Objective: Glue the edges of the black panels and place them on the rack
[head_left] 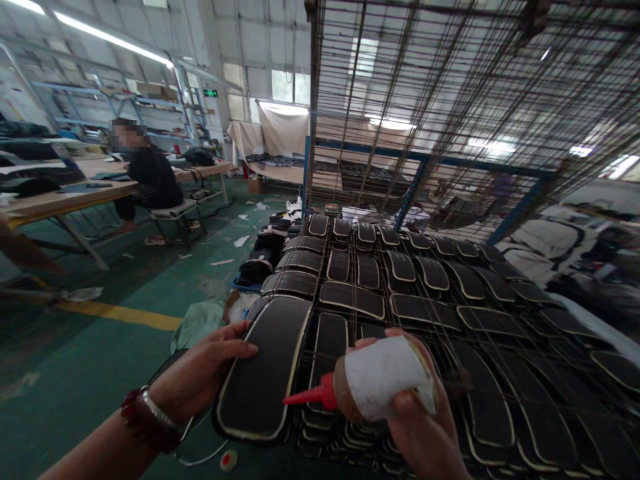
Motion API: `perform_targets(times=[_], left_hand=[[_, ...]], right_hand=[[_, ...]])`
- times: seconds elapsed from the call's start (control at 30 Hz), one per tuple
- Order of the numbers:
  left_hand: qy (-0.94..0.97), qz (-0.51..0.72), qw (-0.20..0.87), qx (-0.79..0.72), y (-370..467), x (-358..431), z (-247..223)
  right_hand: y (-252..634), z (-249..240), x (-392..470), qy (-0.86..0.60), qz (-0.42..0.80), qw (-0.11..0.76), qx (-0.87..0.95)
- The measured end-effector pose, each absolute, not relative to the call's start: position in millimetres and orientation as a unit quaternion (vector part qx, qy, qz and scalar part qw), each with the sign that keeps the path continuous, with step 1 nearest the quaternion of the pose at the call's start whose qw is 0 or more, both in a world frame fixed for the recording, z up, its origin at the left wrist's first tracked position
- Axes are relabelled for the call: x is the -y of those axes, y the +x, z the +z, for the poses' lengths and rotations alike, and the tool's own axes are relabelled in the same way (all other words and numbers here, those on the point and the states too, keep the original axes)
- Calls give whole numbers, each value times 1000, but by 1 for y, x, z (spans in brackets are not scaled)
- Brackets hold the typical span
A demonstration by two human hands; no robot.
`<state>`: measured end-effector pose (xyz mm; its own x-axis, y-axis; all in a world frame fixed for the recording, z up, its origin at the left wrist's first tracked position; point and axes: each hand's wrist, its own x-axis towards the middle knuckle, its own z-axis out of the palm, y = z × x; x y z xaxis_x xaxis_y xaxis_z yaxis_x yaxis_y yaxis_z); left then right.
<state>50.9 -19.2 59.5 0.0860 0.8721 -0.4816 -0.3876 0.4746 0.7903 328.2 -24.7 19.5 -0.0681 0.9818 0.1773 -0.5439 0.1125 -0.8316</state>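
My left hand (213, 363) grips the left edge of a long black panel (265, 367), thumb on top and fingers underneath. A pale yellowish line runs around the panel's rim. In my right hand (420, 407) is a squeeze bottle (383, 380) with a white wrapping and a red pointed nozzle (310, 397). The bottle lies nearly level, and its nozzle tip is at the panel's right edge; whether it touches cannot be seen. Under and beyond the panel, a wire rack (355, 280) carries many similar black panels (423, 311) with pale rims.
Raised wire shelves (450, 87) slant over the rack on blue posts (413, 187). At the left, a person (150, 170) sits by a long worktable (110, 180). Dark goods (260, 257) and a green bag (200, 320) lie on the floor left of the rack. A small roll (229, 460) sits below.
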Motion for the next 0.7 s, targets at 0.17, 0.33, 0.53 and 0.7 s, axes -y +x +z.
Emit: perform_targets(times=[0.17, 0.33, 0.53, 0.7], left_hand=[[229, 467, 678, -520, 51, 19, 62], [228, 487, 662, -522, 49, 17, 60], [228, 504, 644, -529, 59, 16, 58], [239, 470, 696, -488, 75, 23, 52]], right_hand=[[327, 25, 31, -304, 576, 637, 411], [318, 24, 36, -305, 595, 644, 373], [295, 20, 24, -296, 733, 590, 165], [303, 32, -25, -292, 678, 652, 172]])
